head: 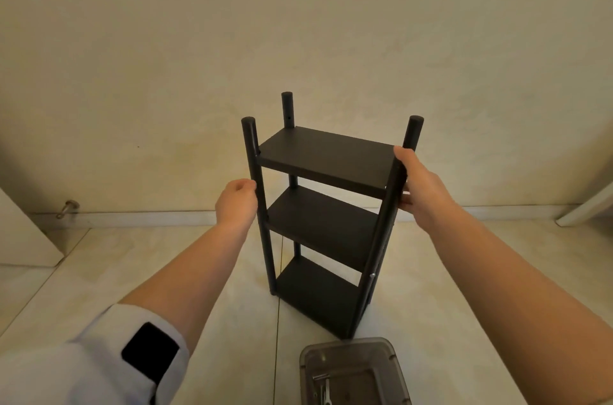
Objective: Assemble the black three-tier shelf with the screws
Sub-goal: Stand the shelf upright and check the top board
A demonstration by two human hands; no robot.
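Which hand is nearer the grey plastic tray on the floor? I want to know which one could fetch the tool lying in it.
Right, by a small margin. The right hand grips the shelf's near-right post, above the tray. The left hand holds the near-left post, further to the side.

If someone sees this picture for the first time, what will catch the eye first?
The black three-tier shelf standing upright on the pale floor near the wall, in the middle. The left hand grips its near-left post and the right hand holds the near-right post by the top board. A grey plastic box lies at the bottom edge.
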